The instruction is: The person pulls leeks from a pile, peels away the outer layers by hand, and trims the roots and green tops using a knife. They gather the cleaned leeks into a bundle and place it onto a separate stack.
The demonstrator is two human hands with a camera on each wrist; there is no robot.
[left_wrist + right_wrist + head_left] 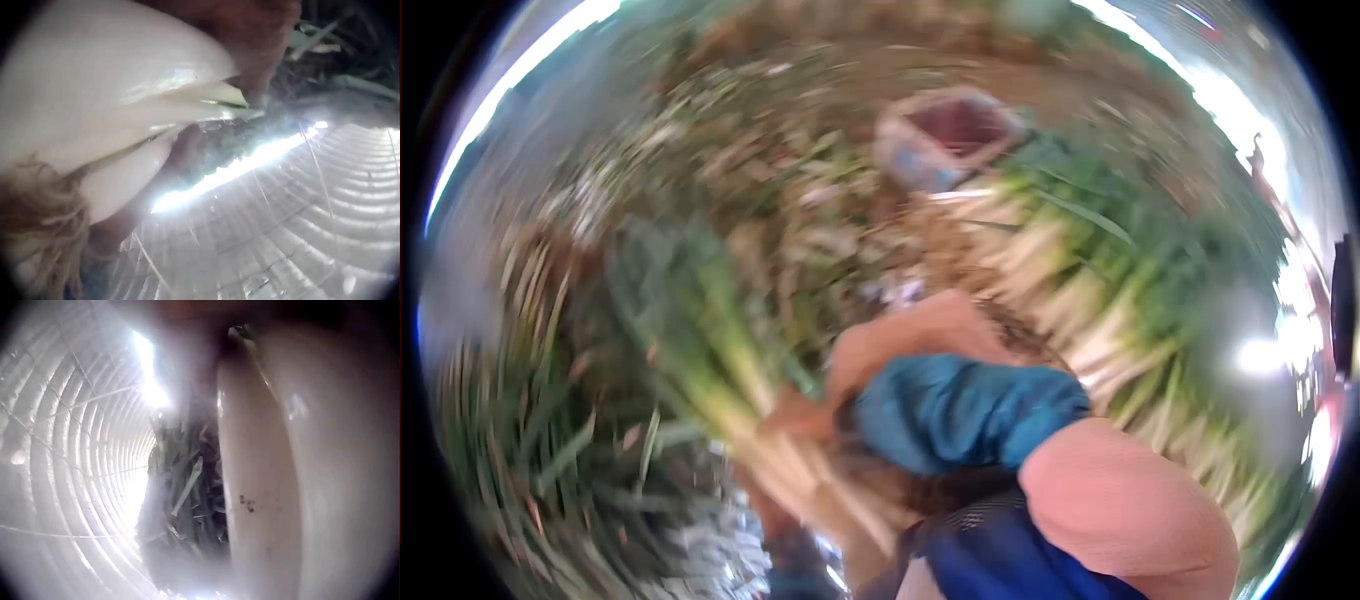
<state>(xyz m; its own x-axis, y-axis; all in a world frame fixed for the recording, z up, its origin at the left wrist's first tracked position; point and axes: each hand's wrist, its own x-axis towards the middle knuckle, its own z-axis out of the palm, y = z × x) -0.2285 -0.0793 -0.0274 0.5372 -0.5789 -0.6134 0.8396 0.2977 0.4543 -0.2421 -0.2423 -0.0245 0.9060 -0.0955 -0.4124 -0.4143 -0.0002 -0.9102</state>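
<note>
Both hands are on a bunch of thick green onions (740,440), its leaves pointing up and left in the head view. My right hand (805,415), beyond a teal sleeve (970,410), grips the bunch where green turns to white. Lower down, my left hand (765,510) holds the white stalks from the left side. In the left wrist view, white stalks (112,94) end in stringy roots (44,219), with fingers (256,44) curled round them. Close white stalks (259,475) fill the right of the right wrist view; the hand above is dark and blurred.
A long row of green onions (1120,300) lies to the right. Behind it stands a box with a reddish inside (960,125). Loose leaves and trimmings (770,170) cover the ground ahead. Upright green leaves (510,440) stand at left. Ribbed translucent sheeting (62,456) appears in the wrist views.
</note>
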